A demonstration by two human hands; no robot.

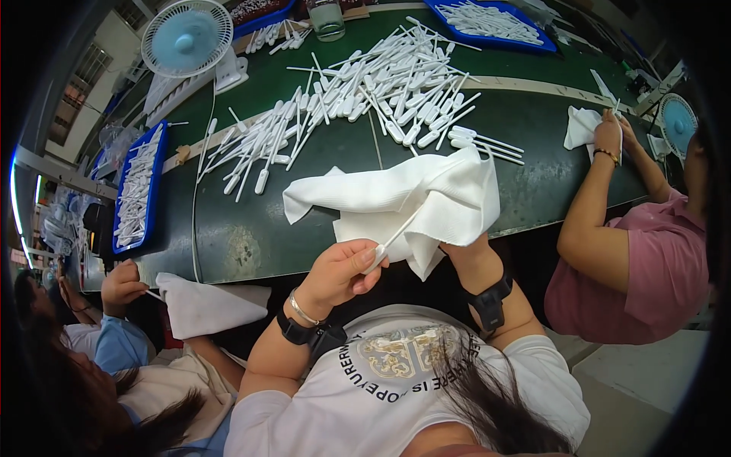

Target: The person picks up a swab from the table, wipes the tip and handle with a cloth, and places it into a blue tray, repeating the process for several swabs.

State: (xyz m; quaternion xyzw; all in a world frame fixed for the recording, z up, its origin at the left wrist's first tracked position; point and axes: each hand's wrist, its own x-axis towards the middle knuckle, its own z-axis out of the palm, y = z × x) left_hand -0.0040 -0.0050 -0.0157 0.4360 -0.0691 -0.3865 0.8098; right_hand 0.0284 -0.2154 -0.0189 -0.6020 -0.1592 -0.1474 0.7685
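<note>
My left hand (346,274) is closed in a pinch on the wide end of a white plastic stick (397,233). The thin shaft points up and right, against a white ribbed cloth (442,194). That cloth drapes over my right hand, whose wrist (476,266) shows below it while its fingers are hidden. Part of the cloth lies on the dark green table (274,228) at its near edge. Beyond the cloth spreads a large loose pile of similar white sticks (358,91), each thin with a broad oval end.
Blue trays of white sticks stand at the left (160,175) and far right (548,44). A fan (186,39) and a glass jar (327,21) are at the back. Co-workers sit on both sides, holding white cloths (213,305) (581,127).
</note>
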